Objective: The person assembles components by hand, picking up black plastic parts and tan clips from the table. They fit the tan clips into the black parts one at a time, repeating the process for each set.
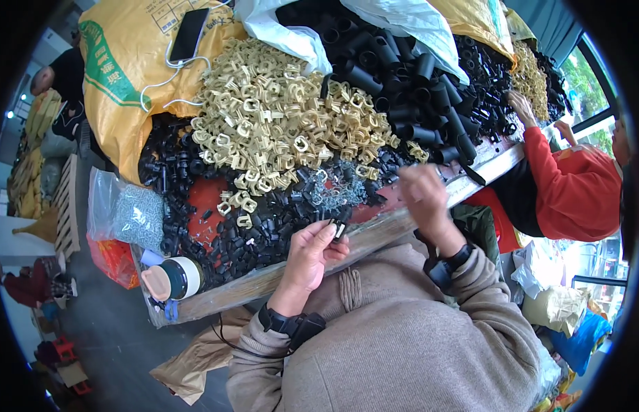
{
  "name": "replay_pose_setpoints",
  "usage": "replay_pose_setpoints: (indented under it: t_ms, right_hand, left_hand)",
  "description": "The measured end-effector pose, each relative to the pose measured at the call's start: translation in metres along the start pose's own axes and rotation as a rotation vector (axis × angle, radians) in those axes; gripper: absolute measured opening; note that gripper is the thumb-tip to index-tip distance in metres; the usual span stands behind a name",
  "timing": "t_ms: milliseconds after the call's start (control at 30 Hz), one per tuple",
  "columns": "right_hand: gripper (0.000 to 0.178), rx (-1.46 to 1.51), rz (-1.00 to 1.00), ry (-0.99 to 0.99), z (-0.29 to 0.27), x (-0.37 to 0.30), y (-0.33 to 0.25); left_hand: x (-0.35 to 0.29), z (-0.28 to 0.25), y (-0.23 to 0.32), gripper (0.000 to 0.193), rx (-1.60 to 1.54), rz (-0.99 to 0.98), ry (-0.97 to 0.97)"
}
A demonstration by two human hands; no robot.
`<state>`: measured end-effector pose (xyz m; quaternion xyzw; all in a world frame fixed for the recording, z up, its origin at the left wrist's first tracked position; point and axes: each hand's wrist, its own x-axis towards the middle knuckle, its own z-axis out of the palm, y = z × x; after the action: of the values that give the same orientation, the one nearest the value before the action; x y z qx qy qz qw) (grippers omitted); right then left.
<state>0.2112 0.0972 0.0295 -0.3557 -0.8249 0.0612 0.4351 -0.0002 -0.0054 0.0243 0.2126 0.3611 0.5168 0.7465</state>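
Note:
My left hand point(311, 253) is closed in a pinch on a small black plastic part point(339, 229) with a pale strip on it, just above the table's wooden front edge. To its right my right hand point(424, 196) is raised above the same edge. Motion smears its fingers, so I cannot tell whether they hold anything. Beyond the hands lies a cluster of small grey-blue screws point(337, 187). Loose small black parts point(254, 240) spread to the left of it, and a large heap of cream plastic clips point(271, 117) rises behind.
Black tubes point(422, 103) pile at the back right. A yellow woven sack point(120, 75) carries a phone point(189, 34) with a white cable. A clear bag of screws point(139, 216) and a lidded jar point(174, 278) stand at the left. A person in red point(574, 185) works at the right.

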Motion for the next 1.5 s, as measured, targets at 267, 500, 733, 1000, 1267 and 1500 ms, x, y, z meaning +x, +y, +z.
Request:
replay_pose_setpoints:
  t_ms: [267,500,733,1000,1267,1500]
  right_hand:
    - [0.037,-0.436,0.137,-0.323,-0.035,0.02,0.087]
    - [0.036,-0.32,0.097,-0.124,-0.042,0.049,0.053]
    - [0.038,0.37,-0.032,-0.62,-0.026,0.073,-0.016]
    - [0.045,0.535,-0.014,-0.714,0.003,0.07,-0.044]
    - [0.039,0.621,0.007,-0.768,-0.006,0.052,-0.038]
    - [0.036,0.661,0.019,-0.85,-0.003,0.046,-0.051]
  left_hand:
    - [0.005,0.003,-0.006,0.023,0.001,-0.031,0.05]
    - [0.004,0.0,0.0,0.027,-0.046,0.044,0.058]
    - [0.001,0.006,0.023,0.026,-0.006,0.048,0.021]
    - [-0.02,0.004,0.039,0.026,0.176,0.018,-0.025]
    - [-0.018,-0.005,0.041,0.027,0.154,0.069,0.0]
    - [-0.018,-0.003,0.025,0.027,0.3,0.082,0.011]
